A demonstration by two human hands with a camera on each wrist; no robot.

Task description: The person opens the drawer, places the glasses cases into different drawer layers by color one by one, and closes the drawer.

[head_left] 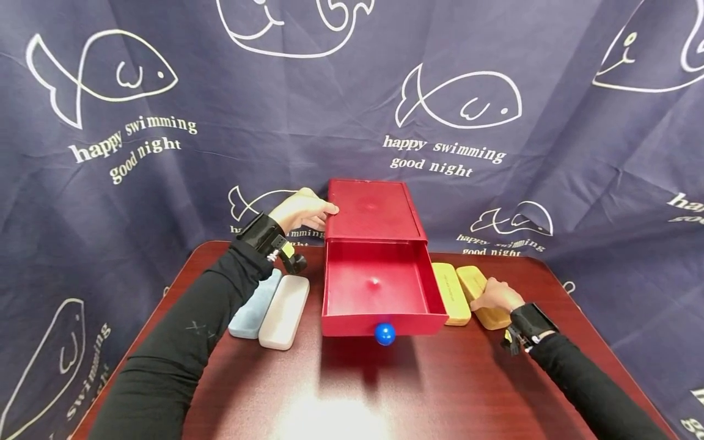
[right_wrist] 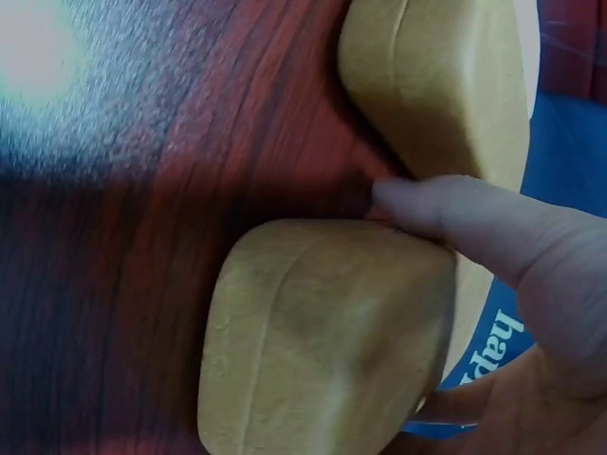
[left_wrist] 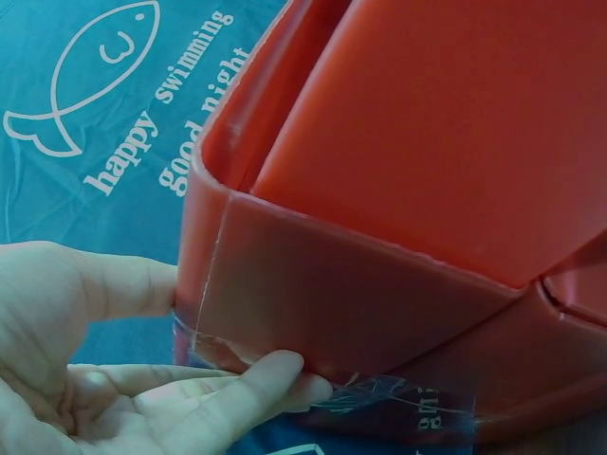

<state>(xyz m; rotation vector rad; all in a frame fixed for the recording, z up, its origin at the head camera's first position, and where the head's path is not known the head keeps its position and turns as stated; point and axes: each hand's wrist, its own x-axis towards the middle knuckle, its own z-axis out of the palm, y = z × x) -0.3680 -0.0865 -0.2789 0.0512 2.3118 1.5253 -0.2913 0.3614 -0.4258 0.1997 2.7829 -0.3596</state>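
A red drawer box [head_left: 374, 208] stands at the back middle of the table, its drawer [head_left: 352, 325] pulled out toward me and bare inside. A blue round knob [head_left: 385, 334] sits on the drawer front. My left hand [head_left: 302, 211] grips the box's left side, thumb and fingers around a corner in the left wrist view. On the right, my right hand [head_left: 497, 296] holds the outer yellow glasses case [right_wrist: 322, 341] between thumb and fingers. Its thumb lies in the gap beside a second yellow glasses case [head_left: 451, 293], which rests next to the box.
Left of the box lie a light blue glasses case [head_left: 255, 308] and a white glasses case [head_left: 284, 313], side by side. The dark red wooden table [head_left: 264, 391] carries everything. A navy curtain [head_left: 352, 110] with fish drawings hangs directly behind.
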